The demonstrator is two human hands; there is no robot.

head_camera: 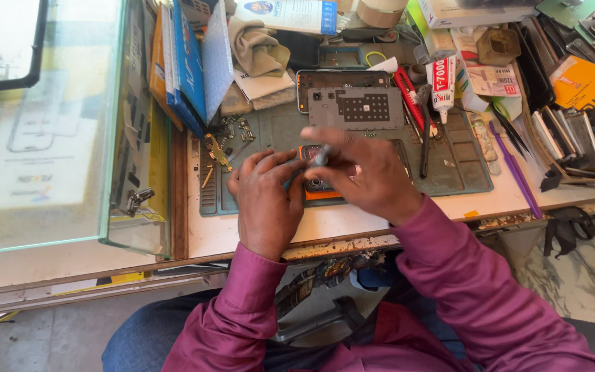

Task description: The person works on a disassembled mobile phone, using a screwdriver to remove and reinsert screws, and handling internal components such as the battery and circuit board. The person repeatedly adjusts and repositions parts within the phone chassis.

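Two hands over opened phone (pixel 315 184) on grey mat (pixel 459 172), slim tool (pixel 319 158) pinched by right hand (pixel 366 176), phone gripped by left hand (pixel 266 200), back cover (pixel 356 108) laid beyond.

Pretty even daylight, soft shadows only. The glass case (pixel 43 124) washes out with pale glare, and the hands (pixel 363 172) just right of it are motion-blurred; the clutter beyond them stays sharp.

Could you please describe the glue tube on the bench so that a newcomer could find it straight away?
Start at the grey-green work mat on the bench. At its far right corner stands the glue tube, cap pointing toward the person. It alone is white with red markings; the red-handled tool beside it lies flat.
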